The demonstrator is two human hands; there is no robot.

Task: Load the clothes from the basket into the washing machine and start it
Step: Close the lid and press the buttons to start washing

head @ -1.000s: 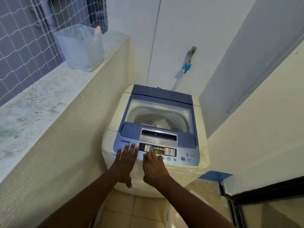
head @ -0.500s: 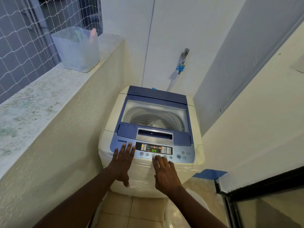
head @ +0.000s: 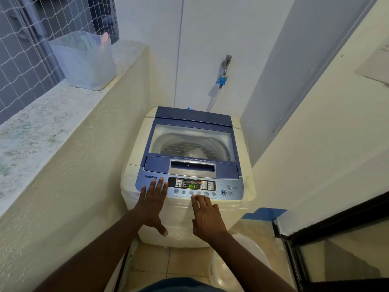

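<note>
A cream top-load washing machine (head: 134, 161) with a blue lid stands below me, its clear lid window (head: 191, 142) down and pale cloth dimly visible in the drum. The control panel (head: 210, 187) is lit and its green display reads 44. My left hand (head: 152, 204) lies flat, fingers spread, on the panel's left end beside the TurboDrum label. My right hand (head: 205, 218) hovers at the machine's front edge, its fingertips just below the row of round buttons. Neither hand holds anything. The white basket (head: 223, 270) shows partly at the bottom, beneath my right arm.
A speckled stone ledge (head: 42, 127) runs along the left with a translucent plastic tub (head: 84, 60) on it, netting behind. A tap with a blue hose fitting (head: 223, 76) sits on the back wall. A black-framed glass panel (head: 336, 249) stands at the right.
My right hand drew back from the display down to the front edge and shifted right. The display changed from one digit to 44. My left hand stayed in place.
</note>
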